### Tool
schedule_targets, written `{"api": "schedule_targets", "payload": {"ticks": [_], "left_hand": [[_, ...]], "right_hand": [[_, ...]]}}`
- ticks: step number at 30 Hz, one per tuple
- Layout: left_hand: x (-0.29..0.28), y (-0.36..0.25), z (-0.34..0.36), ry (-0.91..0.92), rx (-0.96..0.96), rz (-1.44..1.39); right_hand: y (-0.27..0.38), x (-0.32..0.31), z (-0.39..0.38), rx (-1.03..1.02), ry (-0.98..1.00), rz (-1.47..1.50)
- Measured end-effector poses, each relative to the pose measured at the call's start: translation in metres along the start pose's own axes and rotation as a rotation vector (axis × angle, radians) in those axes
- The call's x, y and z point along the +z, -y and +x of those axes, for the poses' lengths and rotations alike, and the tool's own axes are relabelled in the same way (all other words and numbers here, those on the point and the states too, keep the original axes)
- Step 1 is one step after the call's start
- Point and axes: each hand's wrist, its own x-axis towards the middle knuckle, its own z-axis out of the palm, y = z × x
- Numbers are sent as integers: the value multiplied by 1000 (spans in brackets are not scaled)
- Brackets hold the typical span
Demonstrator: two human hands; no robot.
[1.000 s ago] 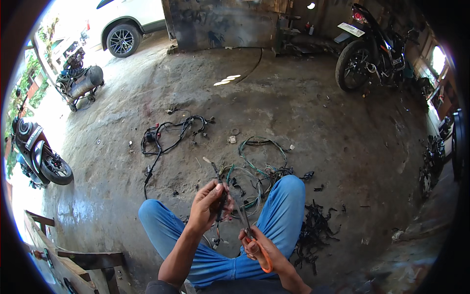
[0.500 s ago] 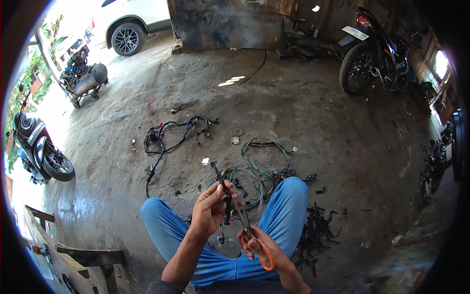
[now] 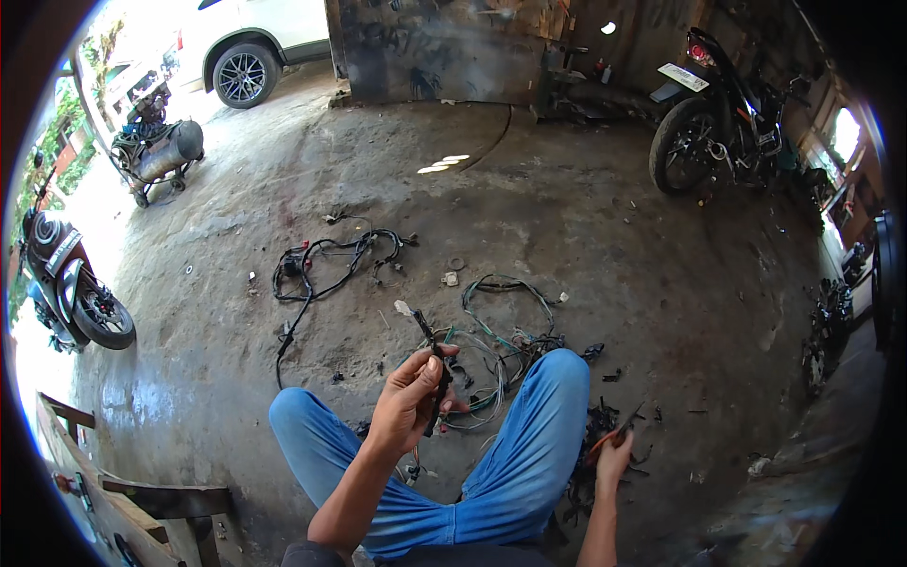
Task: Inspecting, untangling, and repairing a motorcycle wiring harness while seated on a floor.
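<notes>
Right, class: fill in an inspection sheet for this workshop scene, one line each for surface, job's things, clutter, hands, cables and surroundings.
Surface: bare concrete floor, stained and dusty.
Job's things: black wire bundle held upright in the left hand; orange-handled tool in the right hand.
Clutter: dark offcuts by the right knee.
Hands: both closed on their items.
Cables: black harness and green-grey wire tangle loose on the floor.
Surroundings: motorcycle, white car, air compressor.
</notes>
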Motion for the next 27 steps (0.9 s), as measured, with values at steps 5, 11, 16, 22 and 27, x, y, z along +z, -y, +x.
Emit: {"api": "schedule_targets", "payload": {"ticks": [5,11,16,22,27], "left_hand": [[-4,2,4,43,-48,-29],[-4,3,8,178,-53,129],[-1,10,2,254,-18,374],[-1,11,-17,329,-10,341],[1,4,-30,359,-8,335]], "right_hand": [[-134,-15,-56,214,-26,-673],[-96,-17,-63,333,111,-588],[150,-1,-43,-298,-22,193],[305,24,-82,-379,841,772],[325,52,-95,-90,1000,951]]}}
